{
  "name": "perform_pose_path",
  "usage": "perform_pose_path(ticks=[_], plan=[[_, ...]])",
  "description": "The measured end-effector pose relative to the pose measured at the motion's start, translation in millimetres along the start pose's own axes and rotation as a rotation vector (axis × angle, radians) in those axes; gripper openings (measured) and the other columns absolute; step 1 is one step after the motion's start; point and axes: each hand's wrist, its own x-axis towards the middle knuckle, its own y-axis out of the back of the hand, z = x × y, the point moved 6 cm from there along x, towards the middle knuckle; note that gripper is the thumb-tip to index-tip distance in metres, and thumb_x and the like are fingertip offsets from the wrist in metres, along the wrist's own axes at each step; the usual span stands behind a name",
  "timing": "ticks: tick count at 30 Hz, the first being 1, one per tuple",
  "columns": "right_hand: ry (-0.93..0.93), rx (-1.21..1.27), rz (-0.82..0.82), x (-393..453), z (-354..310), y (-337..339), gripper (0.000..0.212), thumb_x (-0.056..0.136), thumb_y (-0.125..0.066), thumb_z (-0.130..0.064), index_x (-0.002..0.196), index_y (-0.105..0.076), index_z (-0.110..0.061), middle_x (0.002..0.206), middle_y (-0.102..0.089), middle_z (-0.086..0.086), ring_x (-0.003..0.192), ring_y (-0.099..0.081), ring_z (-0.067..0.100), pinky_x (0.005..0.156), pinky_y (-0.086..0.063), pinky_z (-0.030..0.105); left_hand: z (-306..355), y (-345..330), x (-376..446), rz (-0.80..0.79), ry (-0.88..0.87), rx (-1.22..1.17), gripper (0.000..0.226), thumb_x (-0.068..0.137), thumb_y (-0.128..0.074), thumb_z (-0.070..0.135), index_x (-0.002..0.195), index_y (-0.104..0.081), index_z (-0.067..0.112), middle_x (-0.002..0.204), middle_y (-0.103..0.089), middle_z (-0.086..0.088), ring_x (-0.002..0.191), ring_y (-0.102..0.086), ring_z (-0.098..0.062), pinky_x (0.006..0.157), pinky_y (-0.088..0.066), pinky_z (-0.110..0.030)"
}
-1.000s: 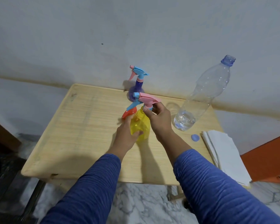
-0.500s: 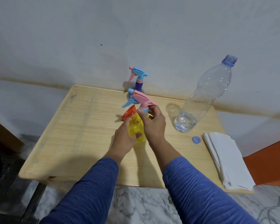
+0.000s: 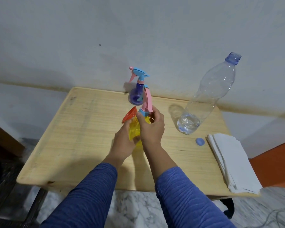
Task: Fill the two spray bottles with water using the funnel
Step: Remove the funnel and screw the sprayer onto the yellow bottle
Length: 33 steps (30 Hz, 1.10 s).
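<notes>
Two hands grip the translucent yellow plastic spray bottle (image 3: 135,130) upright near the middle of the light wooden table (image 3: 82,137). Left hand (image 3: 123,143) wraps its body; right hand (image 3: 150,127) pinches the blue collar under the pink trigger head (image 3: 147,100). Just left of the grip lies the orange plastic funnel (image 3: 129,115). Behind stands the purple spray bottle (image 3: 136,94). Right of the grip: clear water bottle (image 3: 209,96), uncapped, nearly drained; blue cap (image 3: 200,141); white paper stack (image 3: 234,163).
</notes>
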Motion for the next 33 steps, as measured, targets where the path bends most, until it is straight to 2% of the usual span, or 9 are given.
perform_pose_path(ticks=[5, 9, 13, 16, 18, 23, 26, 30, 33], plan=[[0.001, 0.024, -0.057, -0.3, 0.0, 1.4, 0.022, 0.087, -0.063, -0.022, 0.11, -0.062, -0.022, 0.103, -0.063, -0.01, 0.097, -0.058, 0.005, 0.09, -0.05, 0.029, 1.3, 0.6, 0.6, 0.009, 0.0, -0.03, 0.074, 0.079, -0.073, 0.019, 0.138, -0.031, 0.039, 0.129, -0.057, 0.005, 0.117, -0.056, -0.016, 0.098, -0.048, -0.042], [0.037, 0.026, -0.025, 3.0, 1.6, 6.5, 0.023, 0.083, -0.069, -0.025, 0.106, -0.064, -0.023, 0.101, -0.067, -0.013, 0.099, -0.061, 0.006, 0.092, -0.051, 0.031, 0.9, 0.4, 0.8, 0.014, 0.005, -0.059, 0.073, 0.078, -0.074, 0.019, 0.133, -0.032, 0.045, 0.127, -0.058, 0.006, 0.116, -0.056, -0.016, 0.097, -0.049, -0.042], [0.068, 0.001, -0.053, 6.7, 1.6, 6.9, 0.027, 0.083, -0.069, -0.018, 0.109, -0.065, -0.023, 0.103, -0.068, -0.01, 0.101, -0.062, 0.008, 0.094, -0.051, 0.035, 0.2, -0.2, 0.8, 0.007, 0.0, -0.071, 0.074, 0.077, -0.075, 0.021, 0.13, -0.031, 0.048, 0.129, -0.057, 0.006, 0.119, -0.055, -0.015, 0.098, -0.048, -0.043], [0.101, -0.03, -0.069, 10.5, -3.9, 7.4, 0.035, 0.085, -0.065, -0.012, 0.119, -0.063, -0.022, 0.115, -0.067, -0.005, 0.11, -0.059, 0.01, 0.095, -0.051, 0.035, -0.7, -0.8, 2.2, 0.0, 0.009, -0.059, 0.075, 0.077, -0.075, 0.025, 0.131, -0.03, 0.048, 0.13, -0.056, 0.007, 0.12, -0.054, -0.016, 0.099, -0.047, -0.043], [0.098, -0.022, -0.085, 14.8, -7.1, 8.8, 0.035, 0.085, -0.064, -0.011, 0.119, -0.063, -0.022, 0.116, -0.067, -0.004, 0.111, -0.058, 0.01, 0.093, -0.052, 0.036, -1.3, -1.3, 2.3, -0.006, 0.003, -0.054, 0.076, 0.077, -0.075, 0.027, 0.133, -0.029, 0.048, 0.133, -0.054, 0.008, 0.123, -0.052, -0.016, 0.101, -0.045, -0.044], [0.093, -0.044, -0.113, 13.2, -5.8, 9.7, 0.032, 0.081, -0.07, -0.013, 0.11, -0.065, -0.023, 0.108, -0.068, -0.007, 0.102, -0.061, 0.009, 0.091, -0.052, 0.033, -2.9, -1.8, 3.7, 0.004, -0.001, -0.041, 0.075, 0.076, -0.076, 0.027, 0.135, -0.031, 0.041, 0.131, -0.056, 0.006, 0.12, -0.054, -0.017, 0.1, -0.046, -0.043], [0.091, -0.046, -0.064, 12.0, -3.3, 8.2, 0.031, 0.076, -0.075, -0.016, 0.104, -0.065, -0.022, 0.103, -0.067, -0.008, 0.097, -0.061, 0.01, 0.089, -0.051, 0.029, -3.1, -2.5, 5.6, 0.01, -0.007, -0.014, 0.073, 0.076, -0.076, 0.027, 0.134, -0.034, 0.035, 0.128, -0.058, 0.004, 0.116, -0.057, -0.018, 0.097, -0.048, -0.043], [0.072, -0.101, -0.042, 12.6, -3.5, 0.6, 0.034, 0.076, -0.076, -0.02, 0.108, -0.066, -0.014, 0.109, -0.063, 0.0, 0.093, -0.055, 0.007, 0.086, -0.045, 0.02, -3.1, -2.8, 6.4, 0.015, -0.007, 0.004, 0.073, 0.077, -0.075, 0.023, 0.137, -0.034, 0.032, 0.13, -0.057, 0.003, 0.117, -0.056, -0.018, 0.098, -0.047, -0.043], [0.086, -0.146, -0.063, 13.4, -6.6, -3.1, 0.032, 0.078, -0.074, -0.022, 0.108, -0.066, -0.014, 0.109, -0.06, 0.002, 0.095, -0.053, 0.008, 0.087, -0.044, 0.021, -2.9, -2.1, 5.6, 0.018, -0.014, 0.018, 0.073, 0.077, -0.075, 0.025, 0.137, -0.033, 0.032, 0.13, -0.057, 0.004, 0.116, -0.057, -0.018, 0.096, -0.048, -0.043]])
